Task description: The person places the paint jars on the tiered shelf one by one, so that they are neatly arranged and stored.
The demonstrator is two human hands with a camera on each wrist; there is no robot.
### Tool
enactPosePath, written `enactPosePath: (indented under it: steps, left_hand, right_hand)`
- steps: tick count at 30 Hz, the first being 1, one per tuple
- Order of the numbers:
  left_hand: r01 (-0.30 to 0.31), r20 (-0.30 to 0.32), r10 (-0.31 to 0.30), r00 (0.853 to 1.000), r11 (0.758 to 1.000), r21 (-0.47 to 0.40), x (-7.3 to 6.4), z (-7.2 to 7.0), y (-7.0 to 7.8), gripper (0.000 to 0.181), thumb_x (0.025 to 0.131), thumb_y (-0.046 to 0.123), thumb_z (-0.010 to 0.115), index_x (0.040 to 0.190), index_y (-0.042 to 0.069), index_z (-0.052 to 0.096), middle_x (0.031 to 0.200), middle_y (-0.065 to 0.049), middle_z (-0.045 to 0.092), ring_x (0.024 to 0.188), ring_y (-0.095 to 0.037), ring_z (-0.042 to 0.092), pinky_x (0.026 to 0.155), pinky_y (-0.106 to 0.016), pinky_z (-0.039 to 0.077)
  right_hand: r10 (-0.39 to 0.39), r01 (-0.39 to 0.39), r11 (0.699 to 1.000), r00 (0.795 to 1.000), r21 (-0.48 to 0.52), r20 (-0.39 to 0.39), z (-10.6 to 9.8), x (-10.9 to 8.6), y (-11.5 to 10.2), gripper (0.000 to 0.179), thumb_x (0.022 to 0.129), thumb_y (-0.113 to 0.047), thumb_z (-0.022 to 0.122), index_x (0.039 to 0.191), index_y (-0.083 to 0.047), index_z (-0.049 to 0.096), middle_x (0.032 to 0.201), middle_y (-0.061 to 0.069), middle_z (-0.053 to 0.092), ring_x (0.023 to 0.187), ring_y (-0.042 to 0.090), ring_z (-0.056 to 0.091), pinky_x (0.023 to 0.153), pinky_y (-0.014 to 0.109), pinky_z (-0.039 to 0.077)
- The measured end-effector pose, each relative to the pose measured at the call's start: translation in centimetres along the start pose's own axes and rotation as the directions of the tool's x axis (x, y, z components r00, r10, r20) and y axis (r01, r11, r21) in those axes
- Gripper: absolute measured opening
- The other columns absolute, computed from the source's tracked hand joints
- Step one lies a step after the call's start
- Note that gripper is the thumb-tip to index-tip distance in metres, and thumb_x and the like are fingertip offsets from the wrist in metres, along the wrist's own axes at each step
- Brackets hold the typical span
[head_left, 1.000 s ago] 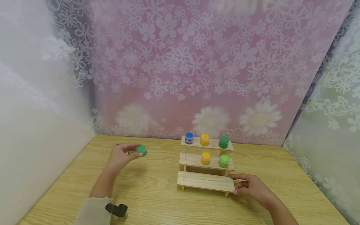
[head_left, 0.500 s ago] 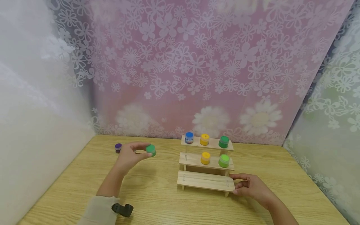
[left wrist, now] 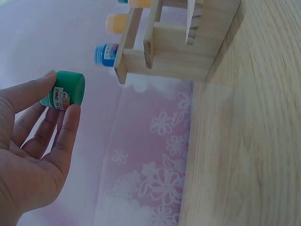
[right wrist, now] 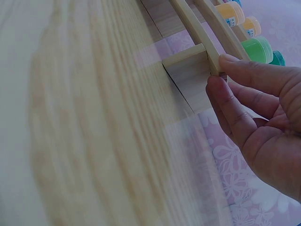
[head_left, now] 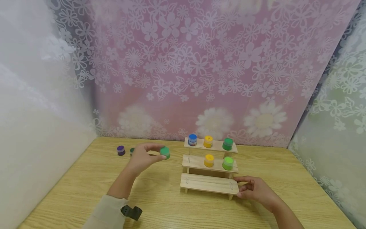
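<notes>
My left hand (head_left: 143, 160) pinches a small green paint jar (head_left: 165, 153) between thumb and fingers, held up left of a three-step wooden stand (head_left: 208, 184). In the left wrist view a label shows on the jar's side. My right hand (head_left: 257, 192) grips the right end of the lowest step, thumb and fingertips on the board's corner in the right wrist view. On the top step stand a blue jar (head_left: 192, 140), a yellow jar (head_left: 208, 142) and a green jar (head_left: 227, 144). Another yellow jar (head_left: 209, 161) and a light green jar (head_left: 227, 163) occupy the middle step, whose left end is bare, like the whole lowest step.
A purple jar (head_left: 121, 150) stands on the wood-grain table (head_left: 160, 203) at the back left. Beside it is a dark green jar (head_left: 132, 151), partly hidden by my left hand. A flowered pink cloth (head_left: 183, 79) hangs behind the table.
My left hand has moved right with the green paint jar, toward the stand, uncovering the purple jar and part of the dark green one. My right hand stays at the lowest step.
</notes>
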State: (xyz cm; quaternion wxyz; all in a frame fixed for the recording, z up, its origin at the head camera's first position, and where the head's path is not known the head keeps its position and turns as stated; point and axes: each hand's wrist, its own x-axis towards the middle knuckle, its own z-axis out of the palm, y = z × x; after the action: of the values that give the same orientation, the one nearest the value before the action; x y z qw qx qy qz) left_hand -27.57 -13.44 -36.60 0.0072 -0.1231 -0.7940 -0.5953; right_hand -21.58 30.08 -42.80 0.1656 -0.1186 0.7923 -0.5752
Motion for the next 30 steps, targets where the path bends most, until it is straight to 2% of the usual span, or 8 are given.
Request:
enactPosePath:
  steps: [8, 18, 24, 30]
  left_hand:
    - [-0.058, 0.015, 0.057, 0.998, 0.996, 0.062, 0.7, 1.7, 0.6, 0.035, 0.078, 0.021, 0.084, 0.112, 0.021, 0.075, 0.103, 0.000, 0.066, 0.102, -0.021, 0.061, 0.080, -0.035, 0.057]
    - [-0.117, 0.089, 0.112, 0.990, 0.992, 0.053, 1.8, 3.6, 0.7, 0.033, 0.079, 0.017, 0.083, 0.112, 0.017, 0.074, 0.102, 0.000, 0.067, 0.106, -0.026, 0.060, 0.079, -0.034, 0.057]
    - [-0.153, 0.114, 0.142, 0.983, 0.983, 0.100, 2.3, 4.7, 0.8, 0.033, 0.080, 0.018, 0.083, 0.112, 0.016, 0.074, 0.102, -0.002, 0.068, 0.100, -0.021, 0.063, 0.076, -0.031, 0.057]
    - [-0.163, 0.133, 0.143, 0.981, 0.974, 0.160, 2.9, 5.7, 0.7, 0.034, 0.080, 0.019, 0.083, 0.113, 0.017, 0.074, 0.101, 0.000, 0.068, 0.101, -0.025, 0.063, 0.070, -0.031, 0.057]
  right_hand:
    - [0.014, -0.014, 1.000, 1.000, 0.002, -0.009, 0.0, 0.1, 0.0, 0.069, 0.086, -0.013, 0.076, 0.139, 0.014, 0.042, 0.101, 0.013, 0.065, 0.092, 0.022, 0.063, 0.079, 0.032, 0.057]
    - [0.003, -0.003, 1.000, 1.000, -0.019, -0.008, -0.1, 0.1, 0.0, 0.070, 0.086, -0.014, 0.076, 0.140, 0.014, 0.041, 0.103, 0.013, 0.064, 0.093, 0.021, 0.063, 0.078, 0.030, 0.057]
    - [0.003, -0.003, 1.000, 1.000, -0.020, -0.009, -0.2, 0.3, 0.0, 0.070, 0.086, -0.014, 0.076, 0.140, 0.014, 0.040, 0.102, 0.014, 0.064, 0.093, 0.022, 0.063, 0.079, 0.030, 0.056]
    - [0.003, -0.003, 1.000, 1.000, -0.012, -0.008, -0.3, 0.2, 0.1, 0.070, 0.086, -0.013, 0.076, 0.140, 0.015, 0.040, 0.102, 0.014, 0.064, 0.093, 0.021, 0.063, 0.079, 0.031, 0.056]
